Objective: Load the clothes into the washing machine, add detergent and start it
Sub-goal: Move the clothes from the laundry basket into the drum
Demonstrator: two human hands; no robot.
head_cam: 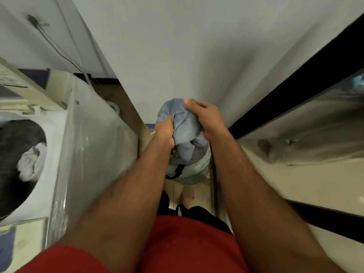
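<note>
Both hands grip one crumpled pale blue cloth garment (185, 123) above a round striped fabric laundry basket (194, 174) on the floor ahead. Left hand (165, 133) clutches its left side with curled fingers; right hand (204, 119) wraps its right side, thumb on top. At far left, the white top-loading washing machine (39, 174) stands open with pale clothes (31, 160) inside.

Crumpled blue-grey garment (185, 123) above striped basket (194, 174); washer (29, 154) open.
</note>
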